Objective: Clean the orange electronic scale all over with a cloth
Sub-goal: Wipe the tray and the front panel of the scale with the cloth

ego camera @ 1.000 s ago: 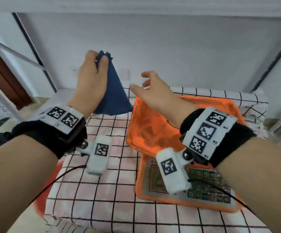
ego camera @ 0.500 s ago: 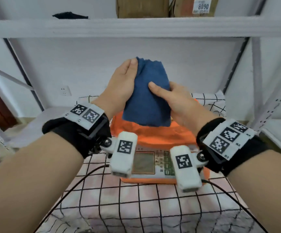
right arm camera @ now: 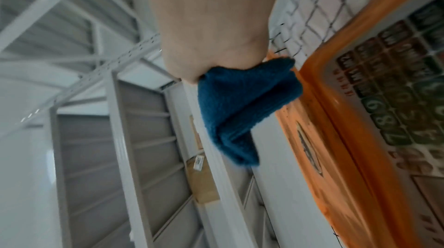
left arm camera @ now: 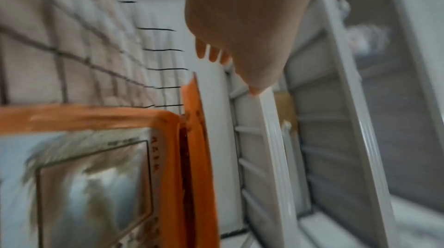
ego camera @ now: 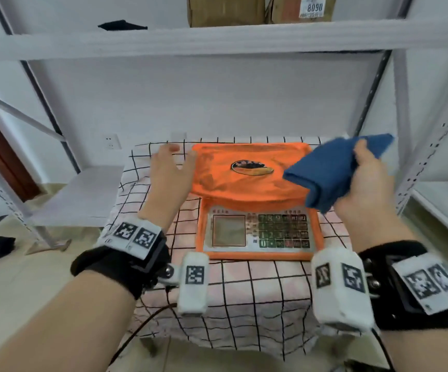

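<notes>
The orange electronic scale (ego camera: 249, 181) sits on a checked cloth, its weighing pan at the back and its display and keypad (ego camera: 257, 232) toward me. It also shows in the left wrist view as the scale (left arm camera: 100, 119) and in the right wrist view as the scale (right arm camera: 355, 119). My right hand (ego camera: 362, 181) grips a folded blue cloth (ego camera: 333, 170), held just above the pan's right edge; the cloth (right arm camera: 240, 104) bulges from my fist. My left hand (ego camera: 170, 170) hovers with fingers straight at the pan's left edge, holding nothing.
The scale stands on a small table under a checked tablecloth (ego camera: 244, 291), inside a white metal shelving frame (ego camera: 402, 130). A shelf board (ego camera: 217, 38) overhead carries cardboard boxes (ego camera: 225, 9). A low white shelf (ego camera: 83, 194) lies to the left.
Both hands held the blue cloth raised in front of me; now the left hand has let go and dropped to the pan's left edge, and the right hand carried the cloth down to the right.
</notes>
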Available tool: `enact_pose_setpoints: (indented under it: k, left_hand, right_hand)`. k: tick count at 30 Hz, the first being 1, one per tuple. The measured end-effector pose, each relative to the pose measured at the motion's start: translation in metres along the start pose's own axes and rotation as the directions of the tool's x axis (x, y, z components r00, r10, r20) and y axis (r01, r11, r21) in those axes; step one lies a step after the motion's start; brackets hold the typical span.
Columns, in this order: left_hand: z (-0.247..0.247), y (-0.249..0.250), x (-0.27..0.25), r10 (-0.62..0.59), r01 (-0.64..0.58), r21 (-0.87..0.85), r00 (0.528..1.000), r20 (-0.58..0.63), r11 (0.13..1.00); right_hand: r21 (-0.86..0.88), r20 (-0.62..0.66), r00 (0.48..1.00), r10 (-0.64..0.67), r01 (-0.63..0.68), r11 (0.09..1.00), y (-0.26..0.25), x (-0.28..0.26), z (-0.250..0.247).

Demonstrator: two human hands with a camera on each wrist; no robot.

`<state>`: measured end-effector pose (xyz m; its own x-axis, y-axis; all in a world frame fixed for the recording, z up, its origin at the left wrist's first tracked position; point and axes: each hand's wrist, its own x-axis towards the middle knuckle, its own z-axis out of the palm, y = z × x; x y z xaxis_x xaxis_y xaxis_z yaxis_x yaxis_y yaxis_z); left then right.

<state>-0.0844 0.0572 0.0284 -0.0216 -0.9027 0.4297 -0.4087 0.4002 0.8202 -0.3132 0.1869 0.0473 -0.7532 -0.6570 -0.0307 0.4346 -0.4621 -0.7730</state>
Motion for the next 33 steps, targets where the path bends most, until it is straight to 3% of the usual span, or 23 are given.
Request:
enact_pose_setpoints:
  k: [1, 3, 5, 8, 15, 19, 27, 33]
  left_hand:
    - [-0.001, -0.005, -0.003, -0.135, 0.135, -0.098, 0.991, 0.005, 0.986]
    - [0.001, -0.017, -0.01, -0.364, 0.39, -0.307, 0.921, 0.141, 0.868]
    - [0.005, -0.019, -0.014, -0.425, 0.487, -0.368, 0.872, 0.241, 0.792]
    - [0.008, -0.024, -0.012, -0.435, 0.487, -0.404, 0.873, 0.22, 0.774]
    - [-0.002, -0.044, -0.01, -0.454, 0.474, -0.321, 0.88, 0.138, 0.82]
    - [0.0, -0.041, -0.009, -0.436, 0.447, -0.341, 0.893, 0.112, 0.827]
    - [-0.009, -0.039, -0.005, -0.45, 0.432, -0.439, 0.891, 0.07, 0.788]
    - [-0.031, -0.059, 0.005, -0.484, 0.422, -0.484, 0.875, -0.004, 0.767]
  right_hand:
    - [0.017, -0.04, 0.999, 0.035, -0.034, 0.999, 0.001, 0.002, -0.006]
    - [-0.034, -0.121, 0.988, 0.099, -0.104, 0.994, 0.004, 0.007, -0.016]
    - [-0.086, -0.173, 0.972, 0.156, -0.173, 0.981, 0.009, 0.014, -0.023]
    - [-0.107, -0.186, 0.95, 0.25, -0.272, 0.956, 0.018, 0.025, -0.036]
    - [-0.308, -0.209, 0.935, 0.287, -0.341, 0.888, 0.014, 0.028, -0.044]
    - [-0.414, -0.227, 0.954, 0.196, -0.277, 0.867, 0.02, 0.029, -0.037]
    - [-0.439, -0.17, 0.983, 0.064, -0.133, 0.889, 0.028, 0.044, -0.019]
    - [-0.408, -0.098, 0.986, 0.134, -0.162, 0.898, 0.053, 0.035, 0.008]
